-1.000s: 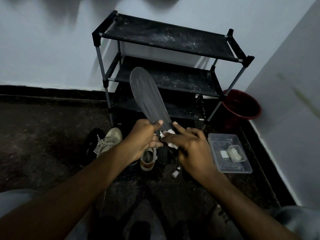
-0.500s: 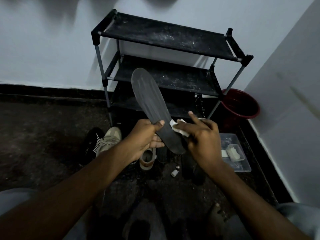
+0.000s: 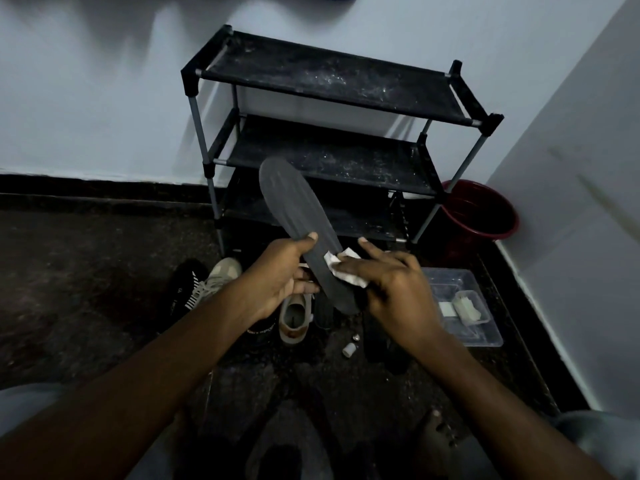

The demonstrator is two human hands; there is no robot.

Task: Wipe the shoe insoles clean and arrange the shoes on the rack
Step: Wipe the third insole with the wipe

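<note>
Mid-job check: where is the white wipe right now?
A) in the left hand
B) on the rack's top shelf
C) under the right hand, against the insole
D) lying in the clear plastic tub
C: the right hand holds the white wipe against the grey insole, while the left hand grips the insole near its lower end.

Red bucket [image 3: 479, 216] in the corner; clear plastic box [image 3: 445, 282] near it; white cap [image 3: 349, 349] on floor [image 3: 86, 289].
</note>
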